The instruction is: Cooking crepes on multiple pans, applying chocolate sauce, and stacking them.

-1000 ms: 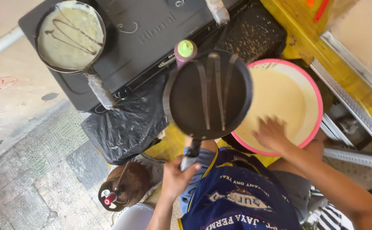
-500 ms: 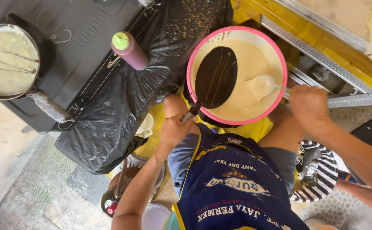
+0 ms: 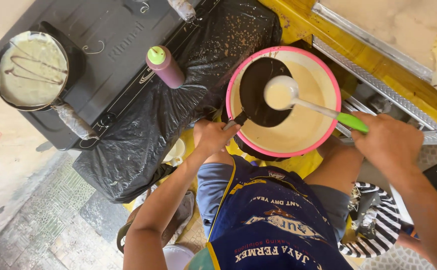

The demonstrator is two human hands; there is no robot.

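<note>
Overhead, round black pan (image 3: 258,100) and batter-filled white ladle (image 3: 280,95) hover above pink-rimmed bowl (image 3: 323,75).

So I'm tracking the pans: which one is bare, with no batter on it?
The dark pan held in the left hand over the pink bowl; the pan on the stove is coated in batter.
</note>
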